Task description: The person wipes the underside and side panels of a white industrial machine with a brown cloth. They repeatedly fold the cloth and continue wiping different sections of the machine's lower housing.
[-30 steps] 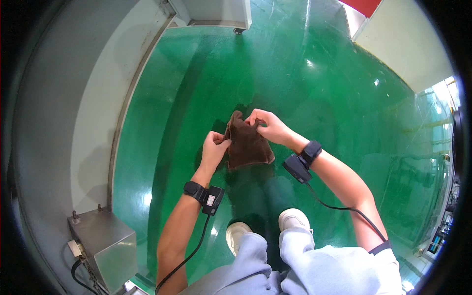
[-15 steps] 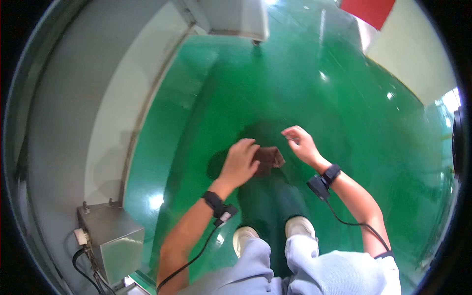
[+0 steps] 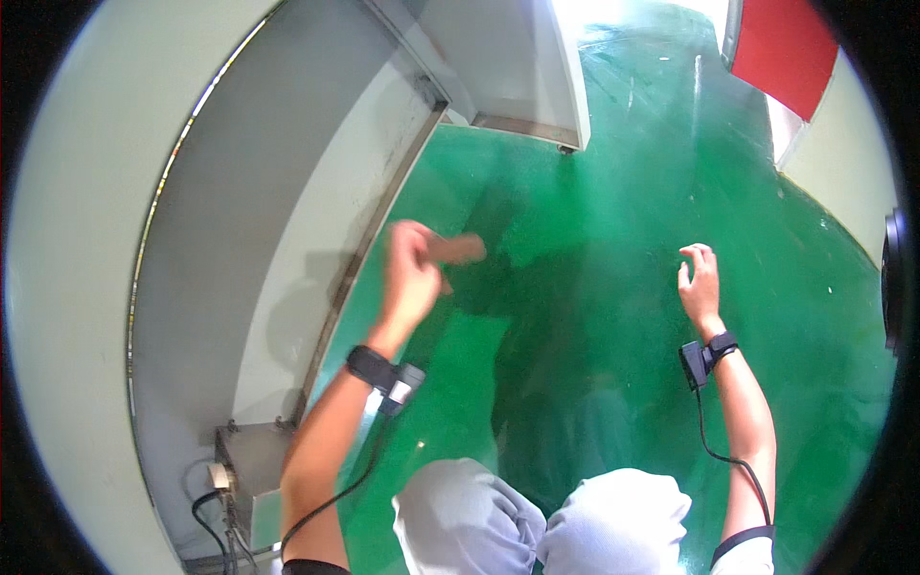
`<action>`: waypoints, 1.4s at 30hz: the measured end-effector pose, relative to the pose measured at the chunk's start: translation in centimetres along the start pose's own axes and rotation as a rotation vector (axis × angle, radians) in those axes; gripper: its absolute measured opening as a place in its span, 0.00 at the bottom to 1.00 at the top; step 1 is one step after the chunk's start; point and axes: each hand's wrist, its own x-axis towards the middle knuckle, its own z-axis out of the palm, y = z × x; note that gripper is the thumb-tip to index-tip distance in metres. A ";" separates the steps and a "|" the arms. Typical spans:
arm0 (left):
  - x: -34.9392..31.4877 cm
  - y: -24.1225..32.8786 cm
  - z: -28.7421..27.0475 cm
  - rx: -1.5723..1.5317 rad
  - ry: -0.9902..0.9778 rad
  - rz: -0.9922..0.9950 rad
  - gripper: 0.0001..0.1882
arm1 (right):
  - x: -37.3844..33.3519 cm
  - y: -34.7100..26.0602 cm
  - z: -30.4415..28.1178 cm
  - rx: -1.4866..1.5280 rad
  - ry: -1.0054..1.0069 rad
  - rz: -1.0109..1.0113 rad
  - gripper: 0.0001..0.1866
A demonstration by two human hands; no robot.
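A: Where is the brown cloth (image 3: 460, 249)?

B: In the left hand (image 3: 410, 278), as far as the motion blur lets me judge. A small brown shape sticks out from the hand toward the right, over the green floor (image 3: 613, 240).

A: How are the left fingers?

B: Curled, and apparently closed on the cloth. I can't make out exactly where they pinch it.

A: And the right hand (image 3: 702, 273)?

B: Empty. It hangs well apart from the left one, its fingers loosely bent with nothing between them.

A: So what looks done?

B: The cloth seems gathered into a compact shape rather than spread out, and the left hand alone bears it. I'd call the gathering and lifting done, though the blur hides whether any fold is neat.

A: What's left?

B: Letting go, at least: the left hand isn't free of it yet, and I see no surface bearing the cloth.

A: What stands nearby?

B: A white cabinet (image 3: 517, 72) lies beyond the left hand, and a metal box (image 3: 264, 460) sits beside the left forearm.
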 end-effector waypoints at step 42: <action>34.0 -6.3 7.7 0.764 0.370 0.499 0.27 | 1.0 2.1 1.2 -0.163 -0.136 0.162 0.27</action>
